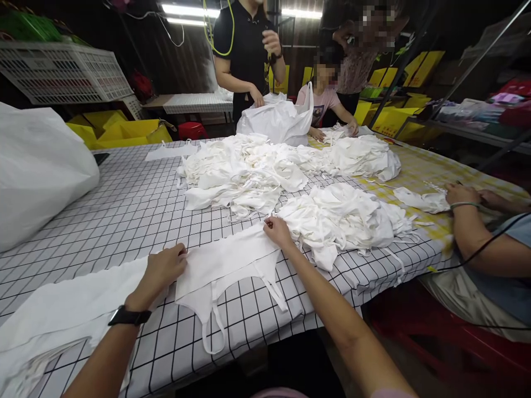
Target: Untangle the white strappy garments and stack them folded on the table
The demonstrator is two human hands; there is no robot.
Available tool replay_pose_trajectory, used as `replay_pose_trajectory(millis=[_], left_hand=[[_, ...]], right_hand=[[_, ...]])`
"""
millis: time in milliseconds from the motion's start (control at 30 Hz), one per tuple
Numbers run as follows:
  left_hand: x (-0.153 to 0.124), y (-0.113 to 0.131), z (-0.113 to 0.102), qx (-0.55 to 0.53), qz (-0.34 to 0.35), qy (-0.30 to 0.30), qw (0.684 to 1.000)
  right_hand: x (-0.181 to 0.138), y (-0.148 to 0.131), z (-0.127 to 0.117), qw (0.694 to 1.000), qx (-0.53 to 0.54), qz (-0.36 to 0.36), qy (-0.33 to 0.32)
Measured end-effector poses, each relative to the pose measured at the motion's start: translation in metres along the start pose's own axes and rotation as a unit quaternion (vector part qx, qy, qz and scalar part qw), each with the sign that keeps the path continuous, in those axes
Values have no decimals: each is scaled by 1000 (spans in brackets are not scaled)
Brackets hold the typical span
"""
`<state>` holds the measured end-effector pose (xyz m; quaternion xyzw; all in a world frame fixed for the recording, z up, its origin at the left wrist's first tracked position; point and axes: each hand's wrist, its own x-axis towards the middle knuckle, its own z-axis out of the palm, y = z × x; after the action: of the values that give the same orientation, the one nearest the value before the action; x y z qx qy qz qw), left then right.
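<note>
Leftward lies a stack of flat white cloth (87,290), layered, we judge, to stay smooth. Our left hand (165,268) curls at the upper left corner of a white garment (228,262); from this angle, we cannot tell whether it pinches. That garment lies spread on the checked bench (128,177), straps toward us. Our right hand (277,231) pinches its upper right corner, probably to straighten the edge, beside a loose pile (340,218).
</note>
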<state>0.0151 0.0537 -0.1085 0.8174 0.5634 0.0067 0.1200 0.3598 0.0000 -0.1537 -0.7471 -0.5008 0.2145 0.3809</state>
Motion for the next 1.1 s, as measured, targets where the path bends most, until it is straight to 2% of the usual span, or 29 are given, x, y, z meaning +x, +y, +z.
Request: replay_pose_trajectory(millis=[367,733,933,1100], left_hand=[[-18,-10,-4,-139,-63,69,986],[-30,2,-11,-181,-82,91,976],[-37,3,-8,-271,-104,104,951],[-41,5,-3,-302,-73,135,941]], right_hand=[[-11,-4,-7,997,76,2,28],[-26,-5,-27,964,255,54,-50],[-42,1,-37,957,278,43,-74],[-51,6,-40,958,276,48,-52]])
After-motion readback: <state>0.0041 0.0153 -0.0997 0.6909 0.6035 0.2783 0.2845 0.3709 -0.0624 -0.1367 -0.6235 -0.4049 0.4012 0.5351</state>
